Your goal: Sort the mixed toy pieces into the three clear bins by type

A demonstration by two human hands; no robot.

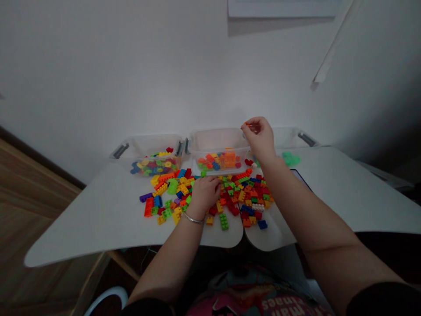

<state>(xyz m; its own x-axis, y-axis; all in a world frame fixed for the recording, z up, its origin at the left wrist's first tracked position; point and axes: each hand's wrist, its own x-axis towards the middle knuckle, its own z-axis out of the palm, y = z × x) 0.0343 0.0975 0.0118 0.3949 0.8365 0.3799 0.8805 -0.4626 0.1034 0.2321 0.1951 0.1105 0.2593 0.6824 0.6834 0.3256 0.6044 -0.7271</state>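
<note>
Many colourful toy building bricks (230, 202) lie in a loose pile on the white table. My left hand (205, 193), a silver bangle at its wrist, rests over the middle of the pile. Its fingers curl inward among the bricks, and what they grip, if anything, is hidden. My right hand (261, 138) is raised above the right end of the middle clear plastic box (219, 138). A small orange brick (245, 125) is pinched between its thumb and fingers, mostly covered by them. Inside that box are mainly orange bricks, with some of other colours.
A left clear box (154, 142) holds mixed pieces, and a right clear box (286, 137) holds green ones, partly behind my right arm. A dark-edged flat device (301, 179) lies beside that arm. Behind the boxes rises a white wall (164, 66). The table's front edge (210, 245) curves near me.
</note>
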